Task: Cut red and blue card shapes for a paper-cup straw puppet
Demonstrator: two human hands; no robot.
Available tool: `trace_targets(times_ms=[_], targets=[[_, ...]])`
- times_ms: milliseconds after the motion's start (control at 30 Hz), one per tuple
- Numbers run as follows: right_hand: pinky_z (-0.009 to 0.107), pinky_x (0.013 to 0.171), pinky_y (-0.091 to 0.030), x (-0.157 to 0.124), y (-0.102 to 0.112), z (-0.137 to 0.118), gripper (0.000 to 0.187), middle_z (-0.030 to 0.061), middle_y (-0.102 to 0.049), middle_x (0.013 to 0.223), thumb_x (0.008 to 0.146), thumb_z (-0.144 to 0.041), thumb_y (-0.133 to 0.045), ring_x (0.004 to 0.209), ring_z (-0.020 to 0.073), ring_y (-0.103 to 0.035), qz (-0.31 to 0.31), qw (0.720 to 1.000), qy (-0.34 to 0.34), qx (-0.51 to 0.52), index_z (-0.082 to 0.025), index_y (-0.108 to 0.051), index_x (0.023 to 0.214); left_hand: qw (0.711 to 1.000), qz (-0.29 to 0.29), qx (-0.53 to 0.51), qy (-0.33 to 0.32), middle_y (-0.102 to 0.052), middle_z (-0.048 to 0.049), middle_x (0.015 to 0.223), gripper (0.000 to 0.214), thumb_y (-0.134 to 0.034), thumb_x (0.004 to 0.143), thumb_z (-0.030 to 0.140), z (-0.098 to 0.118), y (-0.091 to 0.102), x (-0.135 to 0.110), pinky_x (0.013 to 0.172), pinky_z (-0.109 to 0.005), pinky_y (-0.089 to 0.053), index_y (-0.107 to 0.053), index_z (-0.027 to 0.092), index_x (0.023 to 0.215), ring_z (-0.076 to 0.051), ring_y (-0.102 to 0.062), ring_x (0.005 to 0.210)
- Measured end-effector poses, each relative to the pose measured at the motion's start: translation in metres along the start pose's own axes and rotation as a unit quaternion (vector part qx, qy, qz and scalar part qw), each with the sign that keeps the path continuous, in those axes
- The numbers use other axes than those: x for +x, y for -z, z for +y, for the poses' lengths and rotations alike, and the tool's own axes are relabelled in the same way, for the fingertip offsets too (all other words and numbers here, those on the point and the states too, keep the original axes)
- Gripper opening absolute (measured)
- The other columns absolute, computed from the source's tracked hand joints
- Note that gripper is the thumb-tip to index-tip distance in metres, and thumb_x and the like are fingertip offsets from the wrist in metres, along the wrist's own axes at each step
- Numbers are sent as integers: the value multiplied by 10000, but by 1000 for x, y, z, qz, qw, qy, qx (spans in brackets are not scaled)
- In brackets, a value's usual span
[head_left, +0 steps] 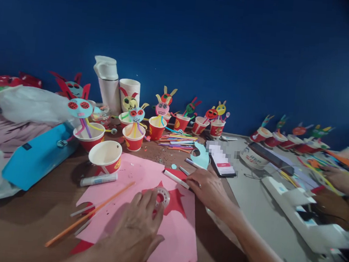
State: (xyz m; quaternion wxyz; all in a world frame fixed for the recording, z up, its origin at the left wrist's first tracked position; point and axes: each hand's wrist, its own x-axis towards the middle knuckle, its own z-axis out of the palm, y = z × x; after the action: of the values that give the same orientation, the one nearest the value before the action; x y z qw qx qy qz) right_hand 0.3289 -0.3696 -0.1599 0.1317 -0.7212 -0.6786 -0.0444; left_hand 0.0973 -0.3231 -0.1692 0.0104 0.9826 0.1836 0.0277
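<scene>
Two hands: left hand [131, 235] curled over a small white ring [162, 197] on a red paper star [174, 202], right hand [208, 189] spread flat beside a white marker [176, 179].

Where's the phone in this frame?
In the head view, the phone lies right of centre, just above the right hand and immediately right of the teal paper cutout.

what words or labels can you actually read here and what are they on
Nothing here can be read.
The phone: screen blurred out, wording unreadable.
The glue stick: print too small to read.
The dark tag on the blue folder: too small to read.
The white bowl: dark print too blurred to read.
The red paper cup: yellow mark too small to tell.
</scene>
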Motion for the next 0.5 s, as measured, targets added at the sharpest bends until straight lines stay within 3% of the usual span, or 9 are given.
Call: trace_targets(times_ms=[233, 500], targets=[[327, 703, -376, 3, -9, -3, 180, 34, -640, 810, 805, -336, -506, 794, 211, -583, -13, 999, 21, -37, -213, -638, 808, 1000, 13, 18, -10, -397, -230, 1274, 573, -353, 827, 447, 0, -4, -4, 958, -480, -205, -362, 67, 1256, -348, -320, 1186], [365, 710, -377, 8, -16, -6, 186, 35, -641, 800, 814, -343, -473, 783, 234, -588, -20, 997, 34, -61, -223, -611, 782, 1000, 19, 23, -10, -437, -219, 1229, 564, -362, 821, 463, 1, 4, -4, 937, -458, -253, -406, 57, 1210, -341, -369, 1136]])
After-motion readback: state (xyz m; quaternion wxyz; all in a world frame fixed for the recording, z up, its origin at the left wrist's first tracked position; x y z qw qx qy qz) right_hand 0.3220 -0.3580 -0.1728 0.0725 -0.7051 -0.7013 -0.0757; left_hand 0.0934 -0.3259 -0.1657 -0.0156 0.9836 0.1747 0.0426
